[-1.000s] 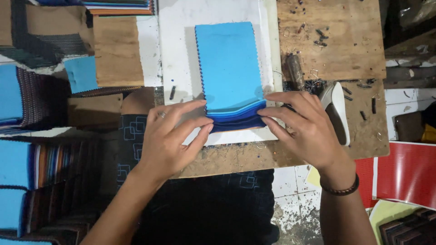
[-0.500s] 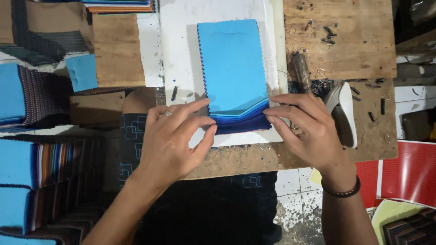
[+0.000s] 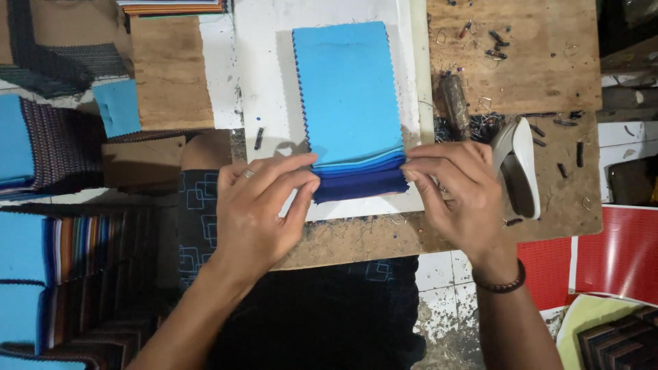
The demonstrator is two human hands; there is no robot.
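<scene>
A stack of blue fabric swatches [image 3: 349,96] with zigzag-cut edges lies on a white sheet [image 3: 264,75] on the wooden workbench. Light blue is on top; darker blue layers [image 3: 360,183] fan out at the near end. My left hand [image 3: 257,212] pinches the stack's near left corner with fingertips and thumb. My right hand [image 3: 462,195], with a beaded bracelet at the wrist, pinches the near right corner. Both hands press the layered ends together.
A white stapler-like tool [image 3: 521,164] lies right of my right hand on a worn wooden board [image 3: 521,62] strewn with small metal bits. Piles of finished swatch stacks [image 3: 48,274] fill the left side. Red sheets [image 3: 617,253] lie at the right.
Both hands have slid apart from on top of the stack's near end to its two corners, uncovering the dark blue layers. The stack sits a little straighter.
</scene>
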